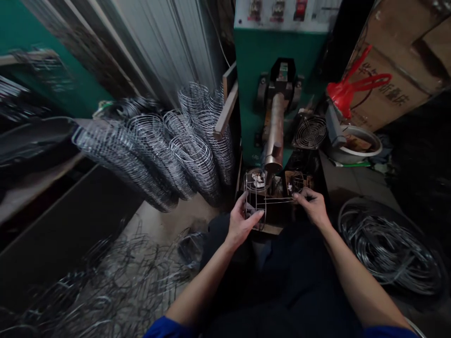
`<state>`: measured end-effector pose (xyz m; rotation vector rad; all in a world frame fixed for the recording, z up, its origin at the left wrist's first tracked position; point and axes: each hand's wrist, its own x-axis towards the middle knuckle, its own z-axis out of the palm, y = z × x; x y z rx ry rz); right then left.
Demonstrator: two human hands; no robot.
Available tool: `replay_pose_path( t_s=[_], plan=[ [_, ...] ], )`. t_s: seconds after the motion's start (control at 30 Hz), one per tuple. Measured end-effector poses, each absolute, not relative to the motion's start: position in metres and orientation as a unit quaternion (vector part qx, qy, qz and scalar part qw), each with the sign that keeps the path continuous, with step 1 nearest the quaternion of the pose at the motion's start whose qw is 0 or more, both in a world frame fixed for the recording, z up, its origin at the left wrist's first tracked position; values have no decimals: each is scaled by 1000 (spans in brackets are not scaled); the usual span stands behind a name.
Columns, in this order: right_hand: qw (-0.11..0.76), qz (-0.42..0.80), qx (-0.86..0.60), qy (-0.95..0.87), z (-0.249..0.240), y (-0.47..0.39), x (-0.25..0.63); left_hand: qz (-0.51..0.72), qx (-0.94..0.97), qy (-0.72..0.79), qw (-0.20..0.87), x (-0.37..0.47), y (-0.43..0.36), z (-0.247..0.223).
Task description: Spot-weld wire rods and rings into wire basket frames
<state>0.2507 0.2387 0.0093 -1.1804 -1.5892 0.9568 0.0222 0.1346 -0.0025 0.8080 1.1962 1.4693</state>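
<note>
My left hand (244, 221) is closed around the side of a small round wire frame (265, 193), thumb toward me, just below the machine's metal arm (276, 129). Off to the right, my right hand (313, 205) pinches the ends of thin straight wires (279, 201) between thumb and fingers. These wires run level across to the wire frame; whether they are joined to it I cannot tell. Behind both hands stands the green machine (253, 94), its thick arm sloping down toward the frame.
Stacks of wire rings (193, 159) stand at the left, with scattered wire pieces (141, 263) on the floor. At right lie a wire coil (391, 244), a metal bowl (373, 141), a red plastic bag (341, 96) and cardboard boxes (394, 75). A wooden bar (225, 115) juts out beside the machine.
</note>
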Motion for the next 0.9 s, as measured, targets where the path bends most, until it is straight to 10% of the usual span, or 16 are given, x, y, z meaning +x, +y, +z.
replay_pose_path(
  t_s=[0.9],
  plan=[
    [454,354,-482,-661,16,278,250,628,327,481,517,23,173,2]
  ],
)
